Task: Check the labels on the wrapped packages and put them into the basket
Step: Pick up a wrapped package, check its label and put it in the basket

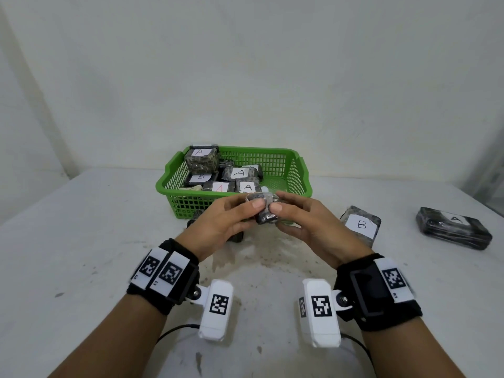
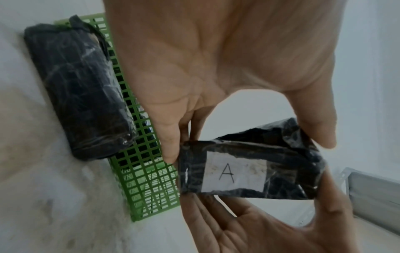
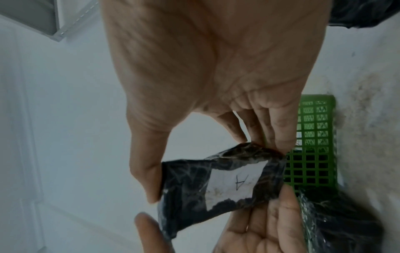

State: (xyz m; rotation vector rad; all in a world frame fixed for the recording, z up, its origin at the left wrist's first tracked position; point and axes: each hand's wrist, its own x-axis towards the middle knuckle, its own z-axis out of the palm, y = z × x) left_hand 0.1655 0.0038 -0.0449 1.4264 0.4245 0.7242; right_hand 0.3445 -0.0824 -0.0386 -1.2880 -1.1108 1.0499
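Left hand [image 1: 218, 222] and right hand [image 1: 305, 222] together pinch a small dark plastic-wrapped package [image 2: 249, 169] with a white "A" label, held above the white table [image 1: 81, 255] just before the green mesh basket's [image 1: 297, 170] near rim; its right half lies bare.

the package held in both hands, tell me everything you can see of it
The held package is a small flat block wrapped in dark, crinkly, shiny film. A white paper label with a handwritten A sits under the wrap, facing away from the person toward the wrist cameras. It is lifted off the table, just in front of the green basket. The left hand and the right hand each pinch one end between thumb and fingers.
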